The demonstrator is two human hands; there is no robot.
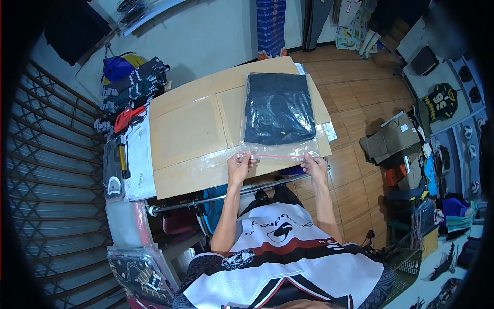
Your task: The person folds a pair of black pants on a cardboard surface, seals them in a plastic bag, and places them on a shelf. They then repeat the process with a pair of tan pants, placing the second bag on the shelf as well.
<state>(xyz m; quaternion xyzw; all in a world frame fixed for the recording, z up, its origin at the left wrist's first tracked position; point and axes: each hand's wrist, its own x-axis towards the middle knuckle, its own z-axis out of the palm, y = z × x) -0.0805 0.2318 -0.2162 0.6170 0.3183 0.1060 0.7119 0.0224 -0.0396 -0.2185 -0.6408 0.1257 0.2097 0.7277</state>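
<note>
A clear plastic bag (272, 148) with a red strip along its near edge lies on a flattened cardboard sheet (188, 126). Inside the bag is a folded dark garment (279, 108), its surface shiny under the plastic. My left hand (241, 166) pinches the left end of the bag's near edge. At the opposite end, my right hand (314, 166) grips the same edge between thumb and fingers. The red strip runs taut and nearly straight between both hands.
Left of the cardboard lie a red tool (128, 118), a yellow-and-black tool (123, 160) and stacked folded clothes (136, 85). A metal rail (221, 198) runs below the cardboard's near edge. Clothes piles (399, 139) stand to the right, past the tiled floor (355, 98).
</note>
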